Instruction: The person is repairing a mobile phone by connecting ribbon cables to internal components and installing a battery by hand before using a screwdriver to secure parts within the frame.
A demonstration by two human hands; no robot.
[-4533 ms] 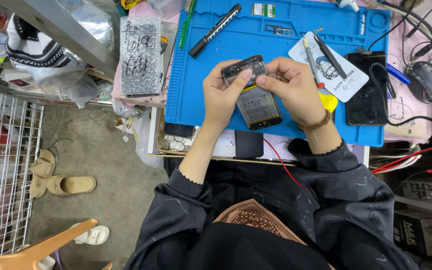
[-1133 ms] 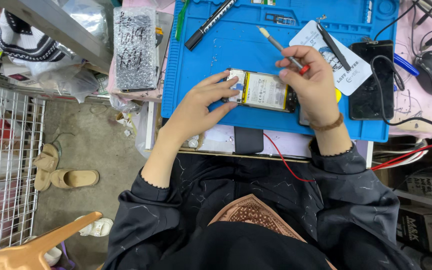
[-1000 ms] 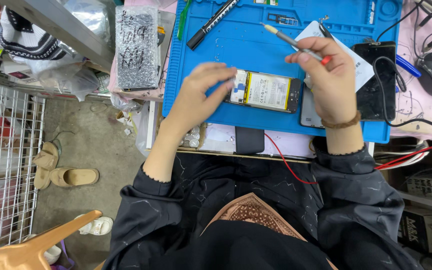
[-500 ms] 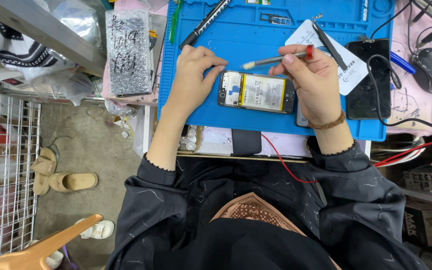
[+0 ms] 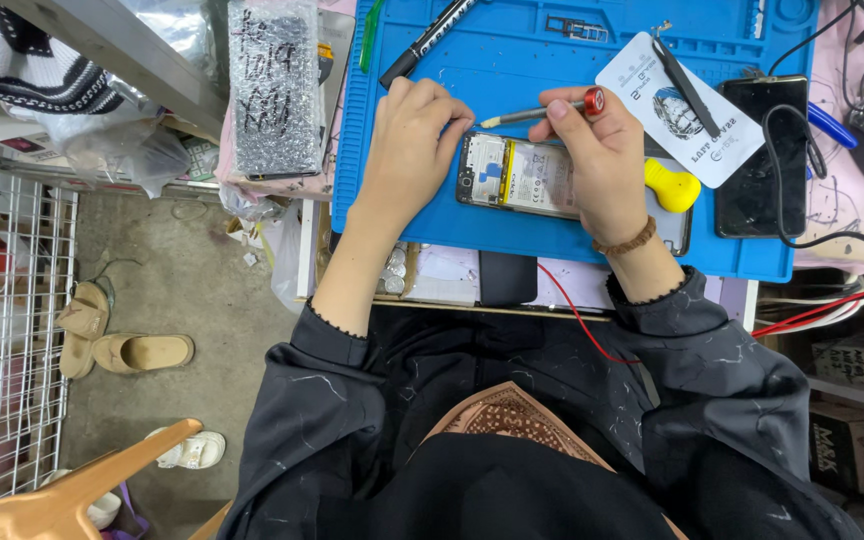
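Fingers (image 5: 562,108) of the right hand (image 5: 602,165) pinch a thin screwdriver (image 5: 537,113) with a red cap, its tip pointing left toward the left hand (image 5: 407,140); half a second ago the tool lay at much the same angle, while a second ago it was raised up and away to the right. Left-hand fingers are curled, not gripping anything, their tips resting at the top left corner of the opened phone (image 5: 522,175), where earlier they lay flatter over its left end. Phone: back cover off, battery showing, lying flat on the blue mat (image 5: 552,50) between both hands, barely shifted since. Just right of the right hand, a yellow knob-shaped tool (image 5: 674,186). Farther right, a black phone (image 5: 757,160) with a cable across it. Beyond, a white card (image 5: 677,105) with tweezers (image 5: 680,85) on it, and a black marker (image 5: 427,40) at the mat's far edge.
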